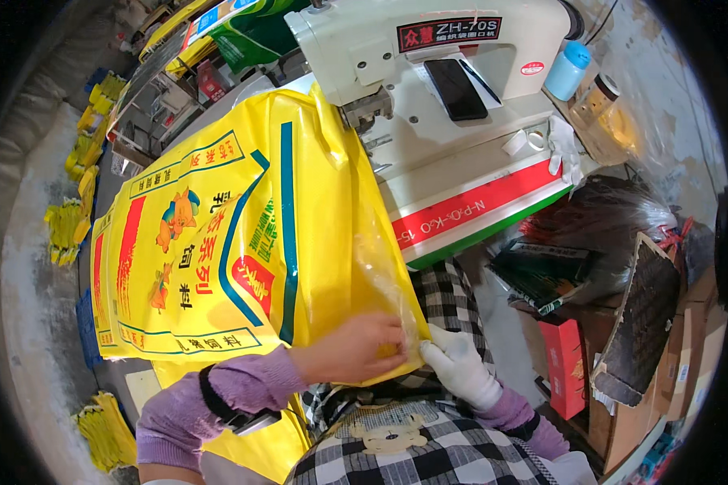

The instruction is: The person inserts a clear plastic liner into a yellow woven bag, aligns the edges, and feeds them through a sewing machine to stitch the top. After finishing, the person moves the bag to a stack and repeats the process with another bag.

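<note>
A large yellow printed woven sack [218, 242] with a clear plastic liner lies across the table of a cream industrial sewing machine [429, 73], its top edge under the machine's needle head. My left hand [356, 347], bare, presses flat on the sack's near corner. My right hand [457, 364], in a white glove, pinches the same corner edge from the right. Both hands hold the sack just above my lap in a checked apron.
A black phone [455, 89] lies on the machine. A blue-capped bottle [568, 69] and a jar [598, 101] stand at the back right. Cardboard boxes [647, 388] and a red box [566, 364] crowd the right. Yellow sack bundles [81, 162] lie on the floor at left.
</note>
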A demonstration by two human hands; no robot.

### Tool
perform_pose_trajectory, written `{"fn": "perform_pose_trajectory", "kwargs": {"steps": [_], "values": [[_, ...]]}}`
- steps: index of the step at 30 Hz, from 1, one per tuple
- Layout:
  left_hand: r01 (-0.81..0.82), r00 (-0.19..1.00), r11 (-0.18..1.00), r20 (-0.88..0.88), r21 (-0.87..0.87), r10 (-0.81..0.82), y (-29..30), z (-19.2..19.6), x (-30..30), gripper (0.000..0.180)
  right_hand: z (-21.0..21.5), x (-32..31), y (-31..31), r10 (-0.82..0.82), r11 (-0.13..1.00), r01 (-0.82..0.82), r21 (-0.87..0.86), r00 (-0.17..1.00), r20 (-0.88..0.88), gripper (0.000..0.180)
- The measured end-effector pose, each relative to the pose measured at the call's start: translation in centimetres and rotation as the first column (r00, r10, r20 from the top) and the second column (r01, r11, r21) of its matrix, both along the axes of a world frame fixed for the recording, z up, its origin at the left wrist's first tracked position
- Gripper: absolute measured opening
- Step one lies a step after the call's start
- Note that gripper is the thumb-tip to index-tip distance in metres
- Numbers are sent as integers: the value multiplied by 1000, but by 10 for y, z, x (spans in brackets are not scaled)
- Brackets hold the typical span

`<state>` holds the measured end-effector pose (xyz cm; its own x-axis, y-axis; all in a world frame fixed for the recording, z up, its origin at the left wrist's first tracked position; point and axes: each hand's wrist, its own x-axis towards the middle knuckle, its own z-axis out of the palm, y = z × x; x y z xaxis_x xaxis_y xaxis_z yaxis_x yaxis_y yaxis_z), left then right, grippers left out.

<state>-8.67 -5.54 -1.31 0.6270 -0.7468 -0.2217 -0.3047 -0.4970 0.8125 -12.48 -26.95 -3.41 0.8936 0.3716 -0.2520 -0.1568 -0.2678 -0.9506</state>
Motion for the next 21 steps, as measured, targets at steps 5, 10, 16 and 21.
{"fn": "perform_pose_trajectory", "kwargs": {"steps": [5,10,16,21], "values": [[-630,363,767,-827,121,429,1,1,-18,20,-4,-7,3,17,997,-10,74,995,-98,24],[18,976,931,197,364,-96,-2,7,-5,19,2,-6,8,19,999,-22,-35,998,-64,25],[100,960,931,213,352,-184,-16,4,-35,18,-9,2,3,36,999,-36,-3,999,34,28],[188,953,898,147,398,-264,-21,-8,-35,12,-27,18,36,-8,980,33,-195,992,125,47]]}}
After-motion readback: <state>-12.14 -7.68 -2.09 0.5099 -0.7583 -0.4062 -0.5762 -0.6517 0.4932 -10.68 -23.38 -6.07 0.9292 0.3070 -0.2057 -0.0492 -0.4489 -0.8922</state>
